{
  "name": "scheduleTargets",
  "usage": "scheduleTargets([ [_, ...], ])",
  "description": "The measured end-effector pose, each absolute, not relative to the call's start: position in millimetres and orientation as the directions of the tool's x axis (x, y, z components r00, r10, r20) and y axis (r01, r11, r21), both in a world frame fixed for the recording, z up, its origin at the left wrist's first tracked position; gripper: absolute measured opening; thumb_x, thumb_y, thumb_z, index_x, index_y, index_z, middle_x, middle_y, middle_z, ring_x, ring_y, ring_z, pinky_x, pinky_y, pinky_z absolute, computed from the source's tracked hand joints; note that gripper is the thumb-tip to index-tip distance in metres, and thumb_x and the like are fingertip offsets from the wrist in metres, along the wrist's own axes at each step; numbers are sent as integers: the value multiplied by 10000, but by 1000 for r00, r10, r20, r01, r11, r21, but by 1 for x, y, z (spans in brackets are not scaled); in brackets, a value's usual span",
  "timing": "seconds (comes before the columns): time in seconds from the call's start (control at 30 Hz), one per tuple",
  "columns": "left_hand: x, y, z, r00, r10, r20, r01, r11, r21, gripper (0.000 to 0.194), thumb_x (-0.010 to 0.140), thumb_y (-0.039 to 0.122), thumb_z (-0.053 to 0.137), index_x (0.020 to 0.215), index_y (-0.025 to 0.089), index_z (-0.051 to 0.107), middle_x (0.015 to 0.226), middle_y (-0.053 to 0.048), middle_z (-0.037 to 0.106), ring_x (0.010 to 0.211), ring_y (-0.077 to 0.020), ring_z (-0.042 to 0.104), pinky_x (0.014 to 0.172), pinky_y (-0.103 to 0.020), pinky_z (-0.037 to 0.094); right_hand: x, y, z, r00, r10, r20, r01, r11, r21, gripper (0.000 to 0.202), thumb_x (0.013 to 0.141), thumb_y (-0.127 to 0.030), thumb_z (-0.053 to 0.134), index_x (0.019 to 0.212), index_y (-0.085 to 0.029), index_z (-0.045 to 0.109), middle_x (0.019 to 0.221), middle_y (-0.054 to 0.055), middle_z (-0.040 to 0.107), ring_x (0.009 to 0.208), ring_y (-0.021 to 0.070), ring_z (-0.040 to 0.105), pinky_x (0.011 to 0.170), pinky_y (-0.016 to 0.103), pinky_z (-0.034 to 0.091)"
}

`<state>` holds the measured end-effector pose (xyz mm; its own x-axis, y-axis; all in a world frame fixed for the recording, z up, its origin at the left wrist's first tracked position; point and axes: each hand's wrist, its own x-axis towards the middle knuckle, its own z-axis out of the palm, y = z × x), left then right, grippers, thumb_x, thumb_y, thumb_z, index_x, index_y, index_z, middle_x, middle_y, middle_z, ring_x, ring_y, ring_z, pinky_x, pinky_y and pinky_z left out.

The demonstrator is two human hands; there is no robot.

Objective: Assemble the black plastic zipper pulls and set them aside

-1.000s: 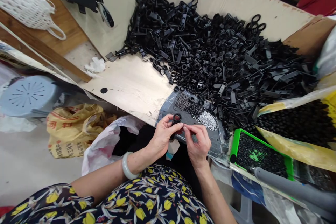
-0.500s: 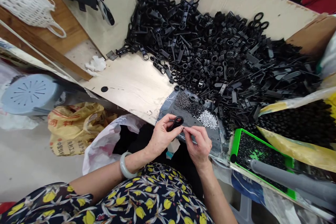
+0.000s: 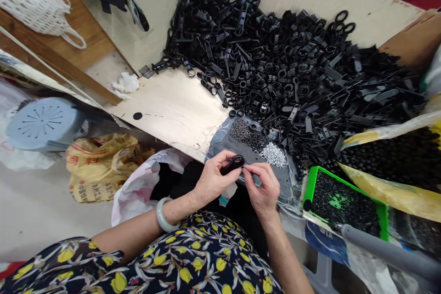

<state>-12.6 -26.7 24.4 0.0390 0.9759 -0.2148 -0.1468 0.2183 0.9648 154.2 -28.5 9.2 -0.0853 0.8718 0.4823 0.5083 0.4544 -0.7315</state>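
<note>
Black looped piece [image 3: 236, 162] has tipped over since the earlier frame, its ring showing narrower. Left hand [image 3: 214, 178] pinches it above the grey mat [image 3: 220, 143]; right hand [image 3: 263, 188] has thumb and forefinger pressed together by the ring, contents too small to tell. Best done with a steady left grip, light fingertip pressure. Smooth, hard-looking loop; thin silvery pins [image 3: 273, 154] heaped loosely beyond.

Part [image 3: 236, 162] in left hand [image 3: 213, 180], before heap [image 3: 268, 62]
</note>
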Motion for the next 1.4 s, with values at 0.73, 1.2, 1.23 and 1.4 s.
scheduleTargets([
  [0.73,-20,-23,27,219,948,-231,-186,273,944,475,836,252,742,1284,176,604,742,25,656,599,-86,543,591,-198,400,167,-17,27,-286,927,245,297,328,-897,87,987,-203,666,973,-229,748,911,33,705,844,165,676,773,300,569],
  [1.2,-15,-24,16,119,946,-303,-329,325,887,539,834,264,776,1342,216,601,764,20,676,635,-102,577,615,-207,446,157,-24,20,-203,961,190,354,253,-900,132,978,-237,692,1073,-269,778,1013,39,710,933,179,679,842,325,564],
  [1.23,-15,-24,16,117,945,-306,-327,327,887,564,837,268,776,1365,219,584,757,23,675,625,-99,575,613,-206,447,157,-24,20,-190,964,185,364,244,-899,128,979,-241,690,1068,-270,778,1012,39,709,936,182,677,848,330,563],
  [1.4,-16,-24,13,128,946,-297,-341,324,883,657,842,268,791,1437,241,513,747,43,674,583,-77,562,621,-195,458,155,-27,21,-150,975,164,394,211,-894,124,971,-261,697,1061,-274,781,992,35,672,941,186,653,855,334,553],
])
